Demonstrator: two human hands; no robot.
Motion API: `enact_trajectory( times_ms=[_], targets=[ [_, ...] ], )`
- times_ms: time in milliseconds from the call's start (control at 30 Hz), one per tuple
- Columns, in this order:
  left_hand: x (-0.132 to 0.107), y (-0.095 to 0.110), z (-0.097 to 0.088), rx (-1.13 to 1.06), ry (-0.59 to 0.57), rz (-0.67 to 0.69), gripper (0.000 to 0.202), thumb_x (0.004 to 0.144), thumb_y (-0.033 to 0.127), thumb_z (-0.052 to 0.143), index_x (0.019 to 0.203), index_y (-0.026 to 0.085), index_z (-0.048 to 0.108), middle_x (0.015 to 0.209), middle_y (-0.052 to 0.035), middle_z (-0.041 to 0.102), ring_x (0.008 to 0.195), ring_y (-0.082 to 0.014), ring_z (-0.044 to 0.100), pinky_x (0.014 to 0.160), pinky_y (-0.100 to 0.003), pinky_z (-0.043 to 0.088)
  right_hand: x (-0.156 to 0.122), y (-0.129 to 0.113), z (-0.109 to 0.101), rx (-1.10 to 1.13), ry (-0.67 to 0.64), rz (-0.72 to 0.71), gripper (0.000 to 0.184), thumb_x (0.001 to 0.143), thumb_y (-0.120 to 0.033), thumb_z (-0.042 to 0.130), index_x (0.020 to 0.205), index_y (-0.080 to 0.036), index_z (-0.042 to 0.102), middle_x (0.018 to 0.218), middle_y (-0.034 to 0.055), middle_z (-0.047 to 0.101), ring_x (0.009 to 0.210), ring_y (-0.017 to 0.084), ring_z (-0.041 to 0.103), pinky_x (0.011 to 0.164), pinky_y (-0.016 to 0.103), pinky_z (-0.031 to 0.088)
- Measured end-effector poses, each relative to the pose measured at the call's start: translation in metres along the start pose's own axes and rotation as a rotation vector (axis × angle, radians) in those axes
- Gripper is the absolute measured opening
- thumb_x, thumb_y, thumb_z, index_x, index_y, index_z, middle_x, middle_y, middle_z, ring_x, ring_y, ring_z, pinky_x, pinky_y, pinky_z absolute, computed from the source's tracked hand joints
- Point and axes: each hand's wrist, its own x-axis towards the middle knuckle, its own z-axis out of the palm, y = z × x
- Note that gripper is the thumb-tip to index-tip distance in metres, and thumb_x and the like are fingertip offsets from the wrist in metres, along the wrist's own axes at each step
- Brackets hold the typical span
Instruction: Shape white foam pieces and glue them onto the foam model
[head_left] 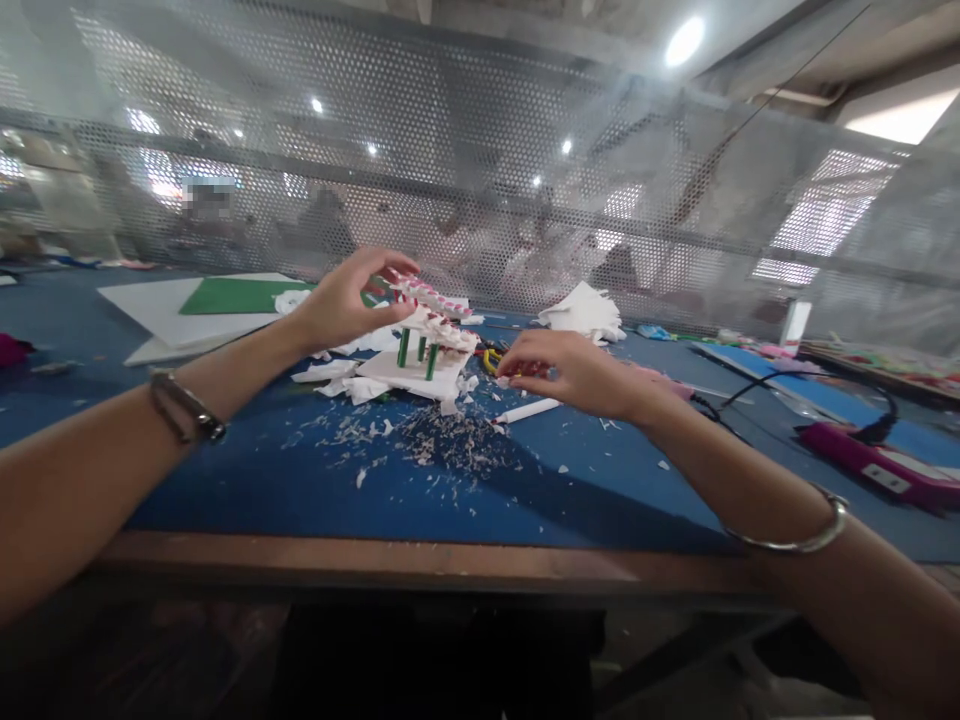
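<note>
Standing on the tabletop (277,490) amid scraps (457,440), the model (442,332) is relying on thin posts (431,362); the left hand (351,300) is hovering open beside it, contact unclear; the right hand (566,370) is hanging half-curled near the pen (529,410), hold impossible to tell; a sideways nudge is probably risking buckled posts.

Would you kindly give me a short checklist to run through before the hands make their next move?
1. Model upright on its green posts: ok.
2. Left hand has a firm grip on the model: cannot tell; thumb and fingers are at its top.
3. Right hand free: cannot tell; its fingertips are too blurred.
4. Table free of scraps: not ok; they lie strewn in front of the model.
5. Pen put away: not ok; it lies near the right hand.
</note>
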Motion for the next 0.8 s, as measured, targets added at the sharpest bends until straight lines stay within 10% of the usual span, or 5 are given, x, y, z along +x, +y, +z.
enact_trajectory(
  times_ms=[233, 400, 800],
  targets=[
    [-0.002, -0.029, 0.01, 0.095, -0.265, -0.043, 0.053, 0.05, 0.029, 0.072, 0.101, 0.024, 0.06, 0.112, -0.0065, 0.053, 0.11, -0.0278, 0.041, 0.093, -0.031, 0.029, 0.013, 0.015, 0.028, -0.019, 0.145, 0.029, 0.014, 0.077, -0.018, 0.049, 0.08, -0.011, 0.06, 0.077, 0.0072, 0.06, 0.072, 0.013, 0.051, 0.067, 0.024, 0.038],
    [-0.003, -0.034, 0.026, 0.271, -0.288, -0.026, 0.045, 0.074, 0.04, 0.049, 0.113, 0.017, 0.05, 0.116, -0.0088, 0.05, 0.106, -0.0241, 0.045, 0.091, -0.036, 0.034, 0.025, 0.018, 0.046, 0.082, 0.253, 0.137, 0.011, 0.074, -0.017, 0.052, 0.077, -0.01, 0.061, 0.071, 0.0055, 0.06, 0.063, 0.01, 0.05, 0.06, 0.021, 0.038],
    [-0.013, -0.017, 0.035, 0.184, -0.258, 0.068, 0.038, 0.077, 0.043, 0.045, 0.103, 0.017, 0.053, 0.107, -0.0077, 0.054, 0.095, -0.0203, 0.052, 0.076, -0.029, 0.046, 0.016, 0.02, 0.061, -0.11, 0.304, 0.07, 0.013, 0.078, -0.016, 0.046, 0.079, -0.009, 0.058, 0.074, 0.0066, 0.061, 0.066, 0.011, 0.052, 0.061, 0.022, 0.038]
  ],
)
